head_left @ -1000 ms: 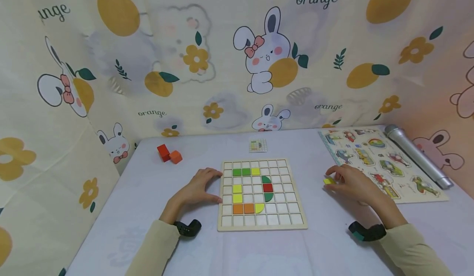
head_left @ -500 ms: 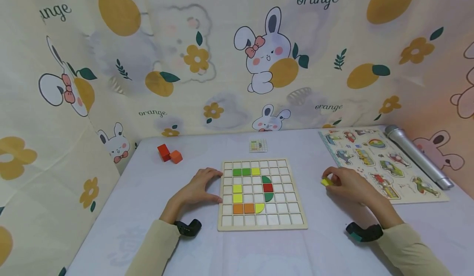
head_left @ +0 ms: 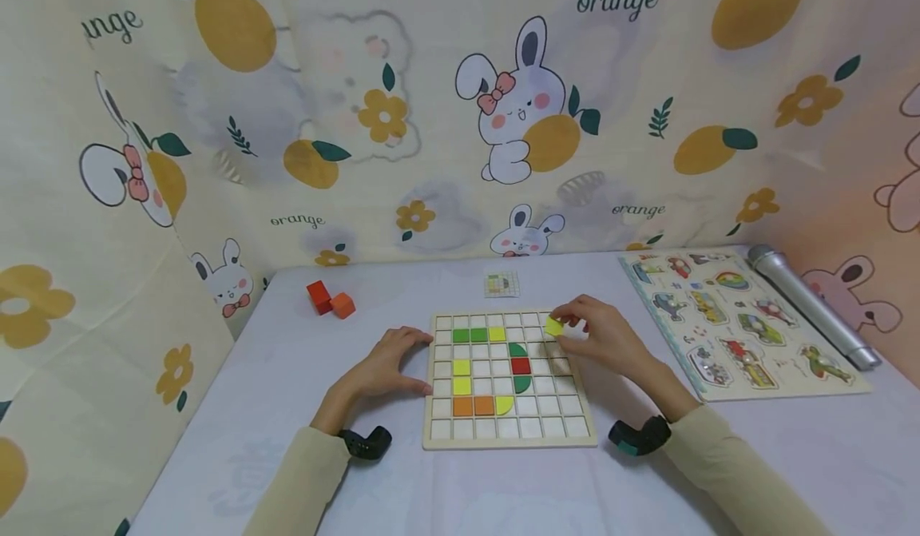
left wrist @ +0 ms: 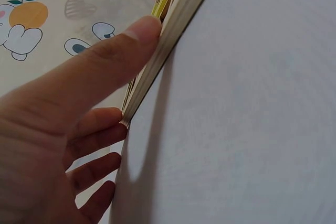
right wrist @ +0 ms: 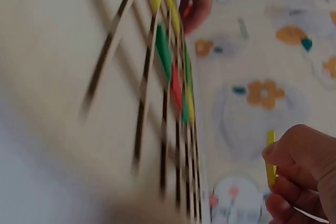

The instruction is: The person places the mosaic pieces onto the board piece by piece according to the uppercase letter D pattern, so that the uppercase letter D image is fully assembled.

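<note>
A wooden grid board (head_left: 591,438) lies on the table, with green, yellow, red and orange tiles in some of its squares. My left hand (head_left: 384,367) rests at the board's left edge, thumb and fingertips spread along it; in the left wrist view the thumb touches the rim (left wrist: 152,69). Over the board's far right corner, my right hand (head_left: 607,336) pinches a yellow tile (head_left: 553,327) between thumb and finger. Edge-on in the right wrist view, that yellow tile (right wrist: 271,157) looks thin, and it is held apart from the board. Its full outline is partly hidden by the fingertips.
Behind the board lies a small pattern card (head_left: 501,283). Red and orange blocks (head_left: 331,299) sit at the far left. On the right are a picture board (head_left: 747,324) and a silver tube-like object (head_left: 812,306). A printed cloth (head_left: 431,121) hangs behind the table.
My right hand has moved left with the yellow tile, from beside the picture board to above the grid board's far right corner. My left hand stays at the board's edge.
</note>
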A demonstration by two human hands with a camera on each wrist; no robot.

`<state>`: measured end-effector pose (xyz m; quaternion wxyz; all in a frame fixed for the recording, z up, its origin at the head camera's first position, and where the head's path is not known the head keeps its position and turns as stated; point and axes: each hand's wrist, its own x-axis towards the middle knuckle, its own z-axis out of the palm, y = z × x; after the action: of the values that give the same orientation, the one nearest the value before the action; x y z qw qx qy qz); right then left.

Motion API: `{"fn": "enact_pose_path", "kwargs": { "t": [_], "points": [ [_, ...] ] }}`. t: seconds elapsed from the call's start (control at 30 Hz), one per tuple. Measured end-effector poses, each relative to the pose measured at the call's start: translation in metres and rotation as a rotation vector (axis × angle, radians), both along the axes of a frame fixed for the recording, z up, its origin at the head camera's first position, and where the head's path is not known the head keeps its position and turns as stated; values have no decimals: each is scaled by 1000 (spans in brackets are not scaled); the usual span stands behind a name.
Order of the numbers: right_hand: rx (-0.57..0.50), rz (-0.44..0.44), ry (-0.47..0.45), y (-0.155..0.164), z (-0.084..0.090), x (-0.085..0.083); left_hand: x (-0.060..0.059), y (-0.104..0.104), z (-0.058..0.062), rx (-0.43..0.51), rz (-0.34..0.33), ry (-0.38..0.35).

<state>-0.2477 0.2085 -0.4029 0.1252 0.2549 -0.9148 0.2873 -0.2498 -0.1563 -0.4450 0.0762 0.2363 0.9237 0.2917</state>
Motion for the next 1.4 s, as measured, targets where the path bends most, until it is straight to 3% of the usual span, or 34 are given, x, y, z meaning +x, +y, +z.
{"fn": "enact_pose_path", "kwargs": {
  "t": [0.27, 0.53, 0.8, 1.07, 1.4],
  "points": [
    [20, 188, -39, -58, 1, -10, -1, 1, -2, 4, -4, -2],
    [-10, 229, -67, -95, -12, -16, -2, 2, -2, -6, -3, -10],
    [4, 255, -96, -109, -28, -22, -1, 2, 0, -6, 5, -23],
    [57, 283, -69, -112, -33, -24, -1, 0, 1, -2, -18, -18],
    [23, 347, -25, -110, -38, -28, -1, 0, 2, -10, -11, -16]
  ]
}}
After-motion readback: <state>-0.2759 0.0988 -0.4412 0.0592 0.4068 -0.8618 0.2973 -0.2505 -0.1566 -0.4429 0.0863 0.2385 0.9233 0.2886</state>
